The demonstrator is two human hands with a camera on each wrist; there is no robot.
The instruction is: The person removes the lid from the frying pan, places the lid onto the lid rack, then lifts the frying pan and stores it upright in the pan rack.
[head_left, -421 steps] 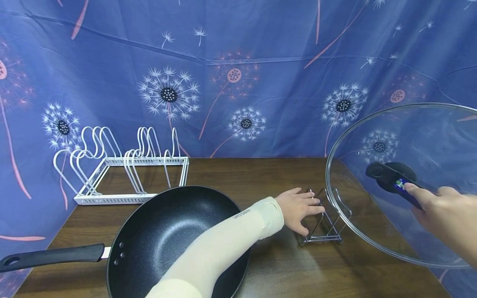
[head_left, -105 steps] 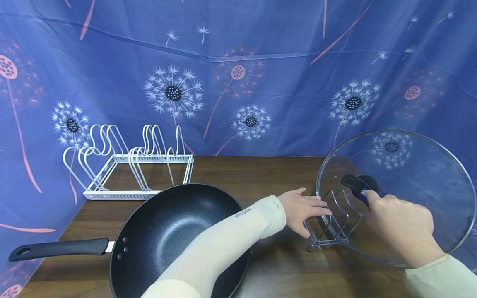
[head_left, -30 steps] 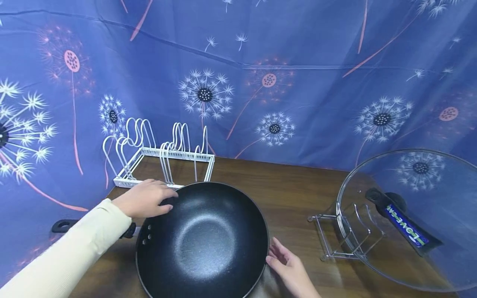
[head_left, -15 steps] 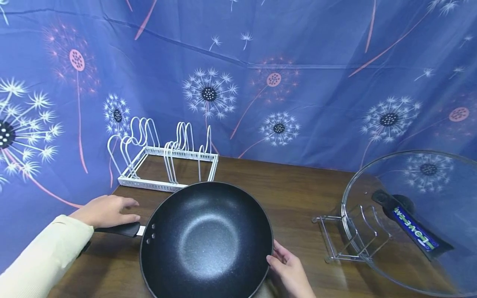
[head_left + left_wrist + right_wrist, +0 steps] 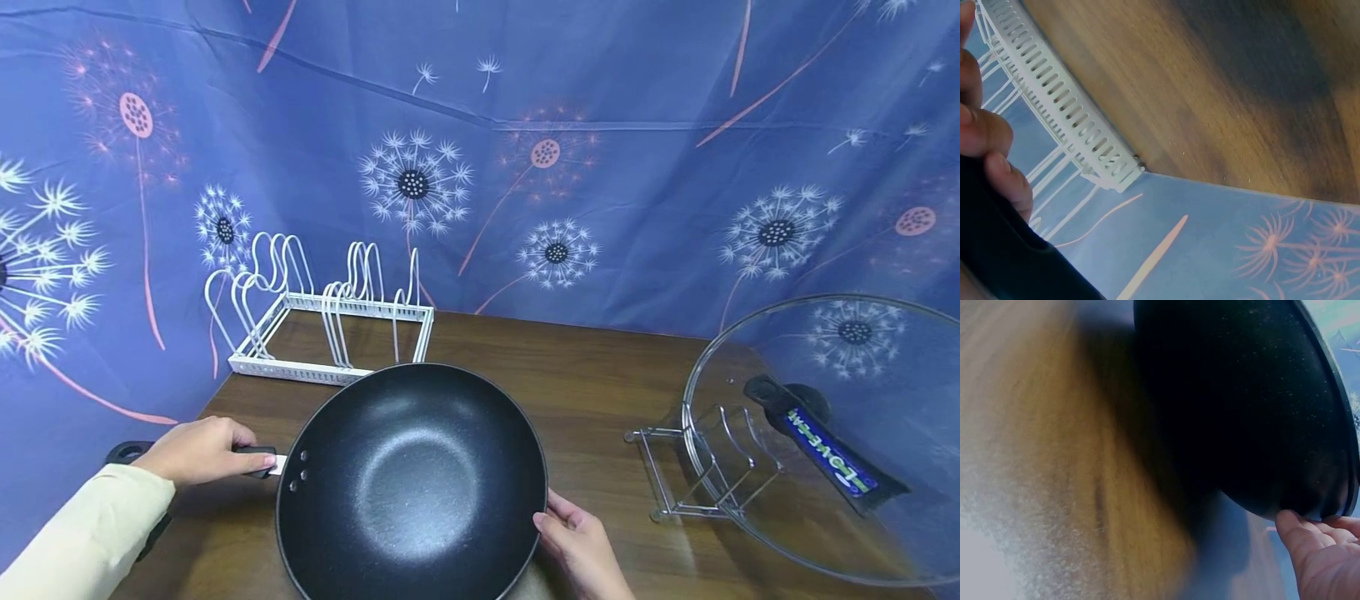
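Observation:
A black wok (image 5: 416, 492) with a long black handle (image 5: 255, 468) fills the lower middle of the head view, its inside facing up toward me. My left hand (image 5: 197, 450) grips that handle; the left wrist view shows fingers (image 5: 988, 131) curled round it. At the wok's right rim my right hand (image 5: 581, 542) pinches the edge, thumb on top and the fingers partly hidden beneath. In the right wrist view the fingertips (image 5: 1288, 522) meet the rim, and the dark underside of the wok (image 5: 1241, 412) shows beside the wood.
Behind the wok stands a white rack (image 5: 288, 369) with upright wire loops. On the right, a glass lid (image 5: 795, 525) with a black handle (image 5: 825, 450) leans in a small metal wire rack (image 5: 652, 471). A blue dandelion-print cloth (image 5: 637, 167) hangs behind the wooden table (image 5: 570, 375).
The lid, earlier in my right hand, now stands in the wire rack. My right hand has moved to the wok's rim. My left hand left the wire rack, reached the wok and took its handle.

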